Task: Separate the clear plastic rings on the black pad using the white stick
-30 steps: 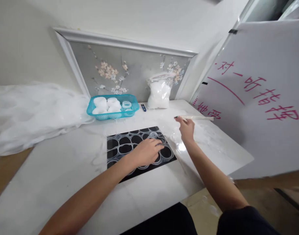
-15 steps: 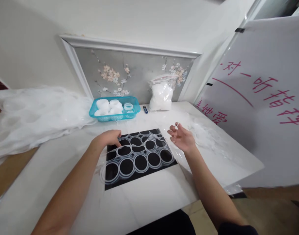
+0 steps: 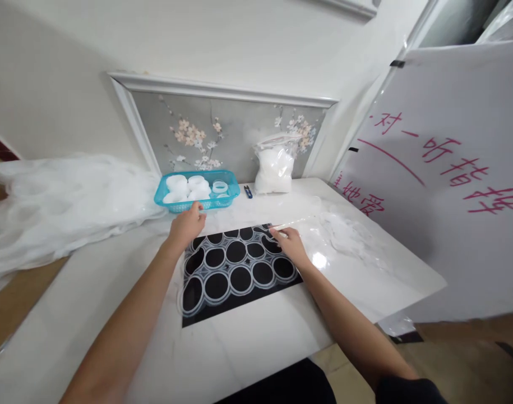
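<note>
Right hand (image 3: 292,244) pinches a slim white stick (image 3: 282,233) by the two-o'clock corner of a black rectangular mat (image 3: 240,278) bearing pale rings (image 3: 252,276) on the white desk (image 3: 243,339); left hand (image 3: 188,225), grip unclear, is toward ten o'clock.

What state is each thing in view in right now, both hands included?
Left hand: raised near the basket, grip unclear
Right hand: closed on a slim white stick
Black sheet: lying flat, white ring pattern across it
Turquoise basket: open-topped, holding white rolls
Clear plastic bag: upright, filled with white material
Blue thread snips: lying down, blades too small to judge
Whiteboard: written on
</note>
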### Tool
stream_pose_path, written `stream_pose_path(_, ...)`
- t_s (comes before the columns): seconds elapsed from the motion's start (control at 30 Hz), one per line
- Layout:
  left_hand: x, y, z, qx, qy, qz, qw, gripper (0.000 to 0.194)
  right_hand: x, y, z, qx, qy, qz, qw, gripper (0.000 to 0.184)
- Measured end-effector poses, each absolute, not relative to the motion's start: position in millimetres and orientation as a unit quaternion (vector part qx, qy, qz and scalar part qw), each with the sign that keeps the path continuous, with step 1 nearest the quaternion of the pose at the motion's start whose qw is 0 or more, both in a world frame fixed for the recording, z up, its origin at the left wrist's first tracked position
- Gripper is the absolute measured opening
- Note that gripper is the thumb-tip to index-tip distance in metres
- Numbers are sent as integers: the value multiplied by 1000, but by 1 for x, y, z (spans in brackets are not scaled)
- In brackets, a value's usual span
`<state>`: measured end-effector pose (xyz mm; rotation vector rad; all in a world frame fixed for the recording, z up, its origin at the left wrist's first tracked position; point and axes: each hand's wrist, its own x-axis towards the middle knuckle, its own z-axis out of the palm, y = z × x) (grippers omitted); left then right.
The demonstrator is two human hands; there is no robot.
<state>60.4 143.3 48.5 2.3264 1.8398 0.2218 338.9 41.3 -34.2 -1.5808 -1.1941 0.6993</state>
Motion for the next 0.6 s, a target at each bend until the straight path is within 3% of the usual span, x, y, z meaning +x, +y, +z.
stream_pose_path(0.17,79,120,43,820,561,94,61,44,350,39,-26,-648,-432,284,558,44)
stream_pose_path(0.27,111,102,32,887,448,87,72,34,355,37,-18,-706,-441,270,484,39)
stream_pose_path(0.4,162,98,17,930,355,66,65,38,355,31,-7,-743,-465,231,423,33)
stream_pose_path(0.5,192,110,12,939,335,33,69,25,357,27,-2,-699,-458,262,483,34)
stream_pose_path(0.6,211,126,13,927,367,27,74,16,363,24,3,-558,-400,391,613,32)
